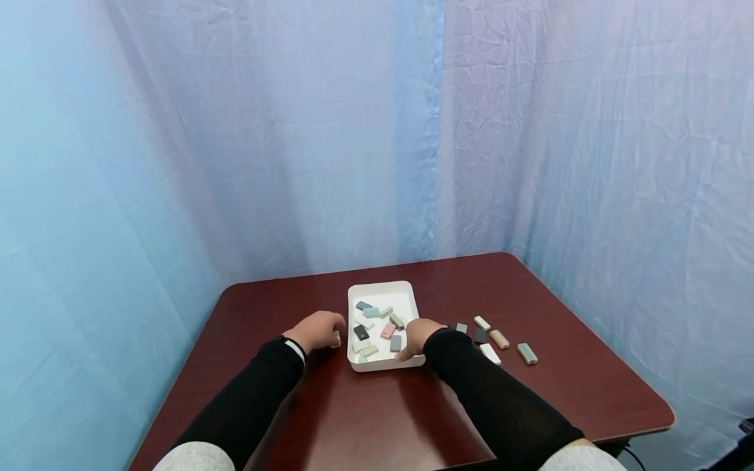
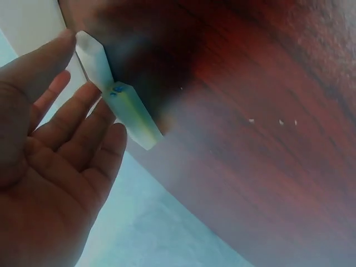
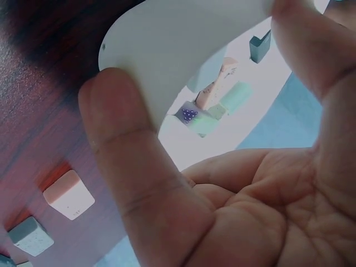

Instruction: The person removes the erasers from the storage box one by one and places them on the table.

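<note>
Left of a white tray (image 1: 393,294), my left hand (image 1: 318,330) is low over the table. In the left wrist view, a white eraser (image 2: 95,62) and a green-and-yellow eraser (image 2: 133,114) stand end to end at its fingertips. Its thumb tip meets the end of the white one, and the other fingers reach behind, loosely extended. My right hand (image 1: 419,335) grips the tray's right wall near the front corner. Inside the tray lie a pink eraser (image 1: 387,330), a grey eraser (image 1: 395,343), a black eraser (image 1: 361,332) and several pale ones.
On the brown table (image 1: 359,418), right of the tray, several erasers are scattered: a white one (image 1: 489,354), a tan one (image 1: 499,339) and a green one (image 1: 527,354) among them. My right sleeve (image 1: 471,373) passes close by them. Pale blue curtains (image 1: 330,131) hang behind the table.
</note>
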Tool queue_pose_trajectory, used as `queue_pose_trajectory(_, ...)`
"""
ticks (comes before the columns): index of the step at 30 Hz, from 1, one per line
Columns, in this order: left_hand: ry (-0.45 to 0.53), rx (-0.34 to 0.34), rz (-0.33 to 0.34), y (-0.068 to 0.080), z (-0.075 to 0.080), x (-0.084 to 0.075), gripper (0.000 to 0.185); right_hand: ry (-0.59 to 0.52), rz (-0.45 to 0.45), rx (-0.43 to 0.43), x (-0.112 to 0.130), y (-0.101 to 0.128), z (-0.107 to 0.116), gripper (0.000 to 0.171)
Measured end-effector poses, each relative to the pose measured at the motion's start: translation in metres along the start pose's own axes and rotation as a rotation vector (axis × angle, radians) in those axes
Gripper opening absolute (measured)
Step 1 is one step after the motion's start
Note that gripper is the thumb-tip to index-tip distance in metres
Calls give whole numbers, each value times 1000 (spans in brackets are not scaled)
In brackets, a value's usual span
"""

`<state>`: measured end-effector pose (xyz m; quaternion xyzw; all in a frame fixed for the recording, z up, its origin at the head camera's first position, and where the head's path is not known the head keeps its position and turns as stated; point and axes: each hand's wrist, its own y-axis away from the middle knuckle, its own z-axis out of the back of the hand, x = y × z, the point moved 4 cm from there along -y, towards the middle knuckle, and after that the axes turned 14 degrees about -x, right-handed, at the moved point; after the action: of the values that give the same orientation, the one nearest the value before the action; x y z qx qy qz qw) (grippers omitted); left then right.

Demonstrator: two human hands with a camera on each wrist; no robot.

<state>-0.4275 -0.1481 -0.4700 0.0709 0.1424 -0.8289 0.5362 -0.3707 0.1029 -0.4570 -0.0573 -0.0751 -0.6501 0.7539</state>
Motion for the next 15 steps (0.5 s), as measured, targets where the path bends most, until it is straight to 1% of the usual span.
queue_pose_trajectory(2, -3, -64, -3, 0, 1, -4, 23, 12, -8, 6, -2, 1, 0, 40)
queue_pose_trajectory(4, -12, -157, -20, -2, 4, -11, 24, 18, -14, 11, -4, 2, 0, 40)
queue_pose_trajectory(6, -14, -246, -52, -5, 8, -19, 24, 22, -11, 15, -4, 2, 0, 40)
queue_pose_trajectory(7, -8, -269, -72, -6, 10, -24, 24, 26, -7, 15, -4, 3, 1, 40)
queue_pose_trajectory(8, -6, -277, -98, -7, 11, -29, 25, 24, -1, 15, -4, 3, 1, 40)
queue_pose_trajectory(9, -5, -270, -130, -8, 12, -35, 25, 22, 5, 17, -3, 2, 1, 40)
queue_pose_trajectory(10, 4, -249, -162, -8, 13, -41, 28, 22, 14, 17, -2, 2, 1, 41)
queue_pose_trajectory(13, 10, -157, -257, -7, 10, -57, 35, 20, 32, 21, 2, 0, 1, 42)
queue_pose_trajectory(15, 3, -113, -306, -5, 7, -64, 39, 17, 36, 28, 4, -1, 1, 43)
